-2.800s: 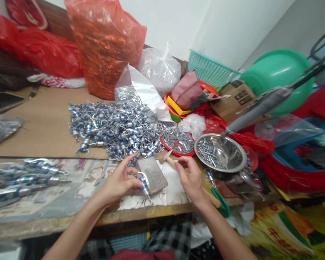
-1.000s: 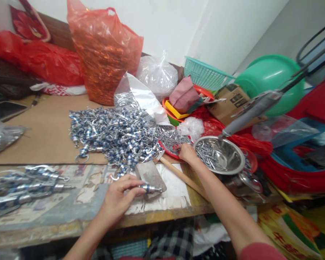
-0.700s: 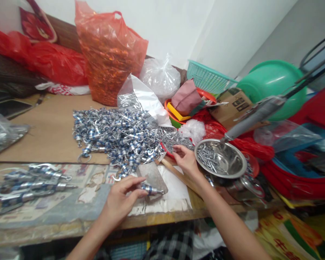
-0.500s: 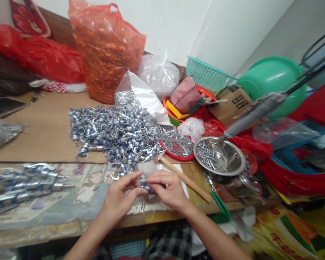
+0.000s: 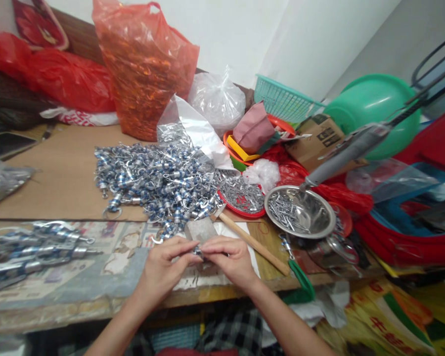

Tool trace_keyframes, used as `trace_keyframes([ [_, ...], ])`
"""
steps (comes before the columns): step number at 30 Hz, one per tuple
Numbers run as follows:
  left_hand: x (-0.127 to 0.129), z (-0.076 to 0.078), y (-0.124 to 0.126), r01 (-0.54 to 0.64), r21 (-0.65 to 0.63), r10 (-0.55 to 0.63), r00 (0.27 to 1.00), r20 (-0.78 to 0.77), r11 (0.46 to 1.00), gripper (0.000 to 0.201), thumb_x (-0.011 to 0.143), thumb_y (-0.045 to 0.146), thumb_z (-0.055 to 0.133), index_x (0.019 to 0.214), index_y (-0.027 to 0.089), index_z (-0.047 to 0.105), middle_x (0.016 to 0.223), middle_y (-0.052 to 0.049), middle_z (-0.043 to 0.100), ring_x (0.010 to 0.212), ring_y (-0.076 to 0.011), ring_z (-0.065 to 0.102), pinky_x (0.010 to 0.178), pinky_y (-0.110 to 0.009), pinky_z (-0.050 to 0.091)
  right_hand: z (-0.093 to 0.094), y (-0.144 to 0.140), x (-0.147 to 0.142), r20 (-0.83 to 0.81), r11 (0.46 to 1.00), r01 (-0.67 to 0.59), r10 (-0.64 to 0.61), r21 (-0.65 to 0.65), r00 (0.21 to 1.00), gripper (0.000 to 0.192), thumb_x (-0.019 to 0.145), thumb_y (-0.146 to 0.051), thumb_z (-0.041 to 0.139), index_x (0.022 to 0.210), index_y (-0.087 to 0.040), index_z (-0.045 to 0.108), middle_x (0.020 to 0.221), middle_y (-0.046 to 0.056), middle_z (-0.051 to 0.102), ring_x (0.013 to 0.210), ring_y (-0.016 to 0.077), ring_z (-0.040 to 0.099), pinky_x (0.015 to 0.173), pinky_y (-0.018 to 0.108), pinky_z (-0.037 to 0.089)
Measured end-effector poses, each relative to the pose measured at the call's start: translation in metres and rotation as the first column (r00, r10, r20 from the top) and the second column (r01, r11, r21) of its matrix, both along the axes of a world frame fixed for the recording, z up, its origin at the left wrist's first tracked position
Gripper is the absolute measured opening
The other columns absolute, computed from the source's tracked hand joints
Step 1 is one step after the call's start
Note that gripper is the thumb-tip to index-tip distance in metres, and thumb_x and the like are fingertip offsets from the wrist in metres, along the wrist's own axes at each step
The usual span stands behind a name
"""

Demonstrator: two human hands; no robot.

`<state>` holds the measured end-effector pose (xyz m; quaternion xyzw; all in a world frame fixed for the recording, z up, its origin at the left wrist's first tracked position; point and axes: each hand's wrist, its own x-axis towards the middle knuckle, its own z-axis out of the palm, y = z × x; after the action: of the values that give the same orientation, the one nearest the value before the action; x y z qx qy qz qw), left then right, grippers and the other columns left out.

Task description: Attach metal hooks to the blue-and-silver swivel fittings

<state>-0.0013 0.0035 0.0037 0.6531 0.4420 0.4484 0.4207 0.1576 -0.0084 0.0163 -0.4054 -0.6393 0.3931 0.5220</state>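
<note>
My left hand (image 5: 170, 262) and my right hand (image 5: 228, 259) meet above the bench's front edge. Between their fingertips is a small blue and silver metal fitting (image 5: 198, 251), mostly covered by the fingers. Both hands pinch it. Just behind them sits a grey metal block (image 5: 200, 230). A hammer (image 5: 257, 243) with a wooden handle lies to the right of my right hand. Beyond the block spreads a large pile of blue and silver metal fittings (image 5: 159, 180) with hooks and rings.
More fittings (image 5: 40, 249) lie at the left front. A red tray (image 5: 241, 195) of small pins and a steel bowl (image 5: 300, 212) with pins stand right of the pile. A grey metal lever (image 5: 346, 153) reaches over the bowl. An orange bag (image 5: 148, 74) stands behind.
The fingers of both hands have drawn closer together around the fitting, which shows less now. The metal block behind them is more exposed.
</note>
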Motion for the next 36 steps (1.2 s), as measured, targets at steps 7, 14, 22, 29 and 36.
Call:
trace_keyframes([
  [7, -0.003, 0.010, -0.003, 0.000, -0.192, 0.017, 0.996, 0.088, 0.981, 0.008, 0.065, 0.022, 0.064, 0.066, 0.021, 0.072, 0.068, -0.001, 0.066, 0.068, -0.0159, 0.060, 0.065, -0.025, 0.046, 0.002, -0.011, 0.005, 0.207, 0.972, -0.003, -0.046, 0.233, 0.977, 0.027, 0.070, -0.014, 0.065, 0.096, -0.022, 0.066, 0.086, 0.005, 0.067, 0.078, 0.0158, 0.063, 0.069, 0.027, 0.052],
  [14, -0.007, 0.026, -0.002, 0.035, -0.109, -0.042, 0.997, -0.070, 0.993, 0.013, 0.071, 0.028, 0.059, 0.065, 0.019, 0.067, 0.071, -0.001, 0.062, 0.070, -0.0154, 0.058, 0.067, -0.025, 0.043, 0.000, -0.015, 0.017, 0.500, 0.729, -0.208, -0.207, 0.652, 0.841, 0.033, 0.078, -0.004, 0.048, 0.107, -0.014, 0.058, 0.097, 0.013, 0.064, 0.092, 0.0179, 0.058, 0.073, 0.029, 0.051],
  [22, -0.012, 0.029, -0.007, 0.068, -0.179, -0.069, 0.998, 0.002, 0.982, 0.012, 0.069, 0.027, 0.061, 0.071, 0.021, 0.071, 0.076, -0.002, 0.071, 0.074, -0.0192, 0.063, 0.072, -0.028, 0.049, 0.005, -0.015, 0.007, 0.399, 0.900, -0.065, -0.126, 0.431, 0.908, 0.025, 0.079, -0.008, 0.050, 0.094, -0.019, 0.066, 0.090, 0.008, 0.065, 0.079, 0.0145, 0.062, 0.067, 0.024, 0.052],
  [29, -0.008, 0.006, -0.019, 0.061, -0.466, 0.116, 0.932, 0.342, 0.883, 0.058, 0.057, 0.025, 0.072, 0.112, 0.017, 0.055, 0.099, -0.004, 0.070, 0.089, -0.0214, 0.063, 0.080, -0.031, 0.051, -0.007, -0.030, -0.008, 0.398, 0.942, 0.098, -0.228, 0.320, 0.889, 0.021, 0.077, -0.016, 0.057, 0.094, -0.026, 0.066, 0.084, 0.005, 0.064, 0.080, 0.0173, 0.060, 0.072, 0.030, 0.051],
  [36, -0.006, 0.000, -0.011, 0.130, -0.524, 0.092, 0.922, 0.377, 0.842, 0.061, 0.062, 0.030, 0.070, 0.117, 0.013, 0.050, 0.104, -0.008, 0.066, 0.096, -0.0224, 0.060, 0.084, -0.033, 0.048, -0.037, -0.033, -0.015, 0.532, 0.910, 0.324, -0.413, 0.257, 0.739, 0.053, 0.068, -0.030, 0.066, 0.116, -0.021, 0.047, 0.124, 0.013, 0.035, 0.116, 0.0292, 0.036, 0.095, 0.046, 0.036],
])
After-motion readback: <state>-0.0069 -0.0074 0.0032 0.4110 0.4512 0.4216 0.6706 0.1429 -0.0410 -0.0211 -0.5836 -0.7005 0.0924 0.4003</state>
